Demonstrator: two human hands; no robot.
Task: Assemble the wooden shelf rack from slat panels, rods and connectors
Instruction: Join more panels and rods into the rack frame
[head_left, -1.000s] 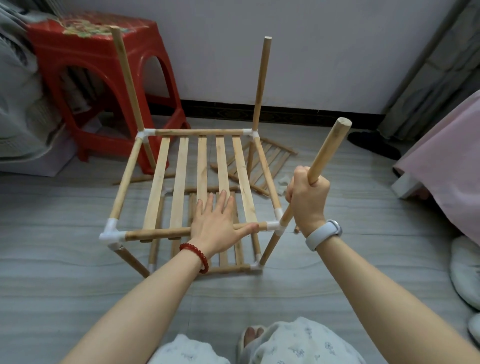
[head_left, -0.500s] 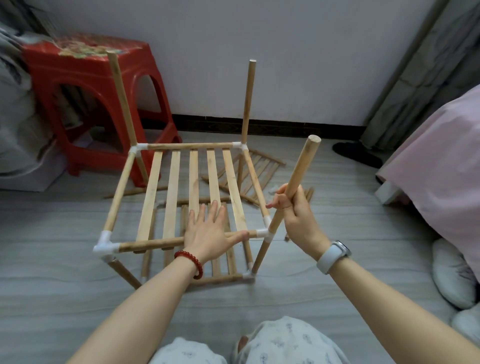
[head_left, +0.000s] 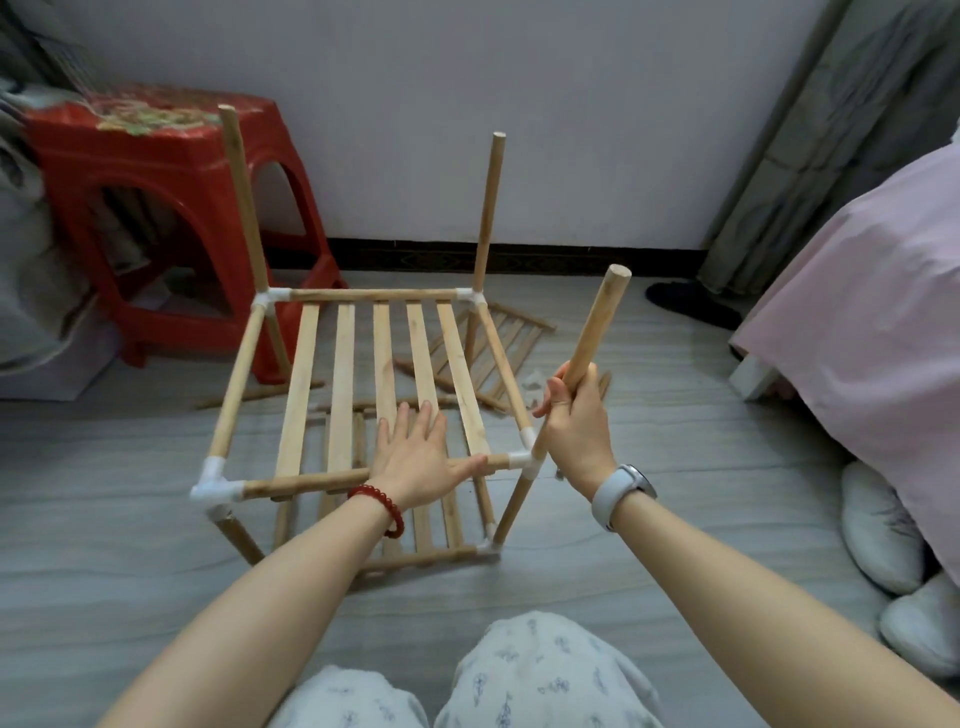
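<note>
Where the lower slat panel (head_left: 415, 530) sits under the upper slat panel (head_left: 384, 374), arms hide much of it; left hand (head_left: 415, 457) lies flat, fingers straight, on the upper slats, right hand (head_left: 574, 415) grips a rod (head_left: 592, 332) tilting up-right from the near-right connector (head_left: 524, 460)

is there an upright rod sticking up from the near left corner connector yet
No, the near left connector has no rod rising above it, unlike the two far corners and the rod the right hand grips.
</note>
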